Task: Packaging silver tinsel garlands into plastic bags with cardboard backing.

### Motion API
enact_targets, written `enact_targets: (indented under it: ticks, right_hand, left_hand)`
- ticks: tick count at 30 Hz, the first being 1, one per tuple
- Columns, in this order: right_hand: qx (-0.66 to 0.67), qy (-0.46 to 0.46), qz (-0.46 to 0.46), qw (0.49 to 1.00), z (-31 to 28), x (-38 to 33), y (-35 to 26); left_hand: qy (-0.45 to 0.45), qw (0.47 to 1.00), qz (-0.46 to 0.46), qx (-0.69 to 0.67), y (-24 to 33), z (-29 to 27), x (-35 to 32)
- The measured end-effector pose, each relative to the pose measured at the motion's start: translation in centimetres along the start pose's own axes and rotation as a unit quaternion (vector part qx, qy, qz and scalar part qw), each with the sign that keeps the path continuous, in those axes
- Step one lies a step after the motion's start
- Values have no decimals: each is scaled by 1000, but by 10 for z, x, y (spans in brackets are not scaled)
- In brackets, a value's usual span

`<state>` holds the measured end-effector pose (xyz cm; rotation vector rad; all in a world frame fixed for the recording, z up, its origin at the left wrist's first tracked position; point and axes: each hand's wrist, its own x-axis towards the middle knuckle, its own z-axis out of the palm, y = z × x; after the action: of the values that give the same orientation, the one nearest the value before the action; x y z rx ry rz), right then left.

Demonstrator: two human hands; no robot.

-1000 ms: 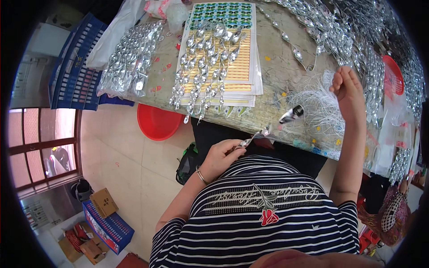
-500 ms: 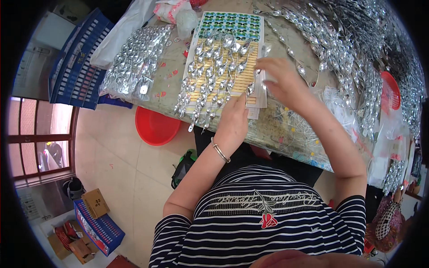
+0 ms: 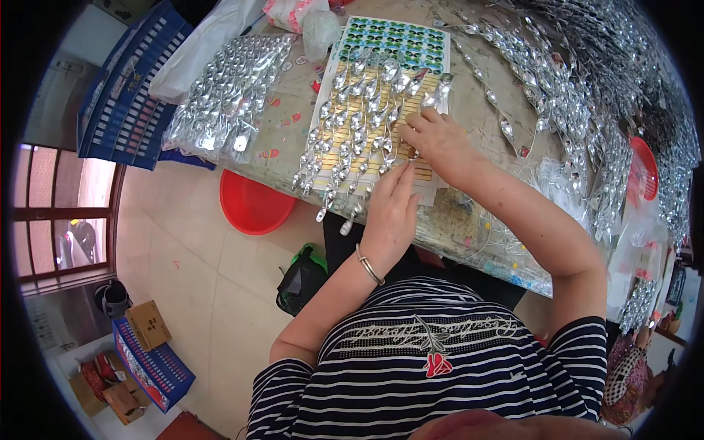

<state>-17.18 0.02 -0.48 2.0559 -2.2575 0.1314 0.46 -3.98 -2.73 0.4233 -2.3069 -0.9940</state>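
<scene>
Several silver twisted spiral strands [image 3: 357,121] lie side by side over printed sheets on the worktable. The top sheet has gold stripes, and beyond it shows a sheet of green and blue oval stickers [image 3: 396,40]. At the right edge of this stack, my left hand [image 3: 392,213] pinches the near end of one more silver strand, its fingers long and pressed together. My right hand [image 3: 438,144] bends its fingers down over the same strand just beyond. A shiny end [image 3: 442,86] of it sticks out past the right knuckles; its middle is hidden under the fingers.
A plastic-wrapped bundle of silver spirals [image 3: 233,95] lies on the left. Blue crates [image 3: 128,88] stand beyond it. A red basin [image 3: 257,203] is below the table edge. Hanging silver strands [image 3: 557,81] fill the right side, beside tangled white thread [image 3: 557,183].
My right hand has come down and left onto the strand from above the sheet's right edge. The left hand has shifted slightly nearer. The view has tilted a little.
</scene>
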Motion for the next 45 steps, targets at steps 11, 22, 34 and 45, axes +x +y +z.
enact_targets:
  ticks: [11, 22, 34, 45]
  right_hand:
    - [-1, -43, -21, 999, -1, 3, 2]
    - [7, -21, -41, 999, -1, -4, -2]
    - [10, -54, -22, 998, -6, 0, -8]
    - [-45, -38, -35, 998, -9, 11, -17]
  left_hand:
    - [54, 995, -30, 75, -15, -35, -38]
    - [-24, 994, -33, 103, -20, -23, -8]
    - [1, 998, -48, 44, -33, -29, -5]
    - [34, 998, -14, 53, -23, -41, -5]
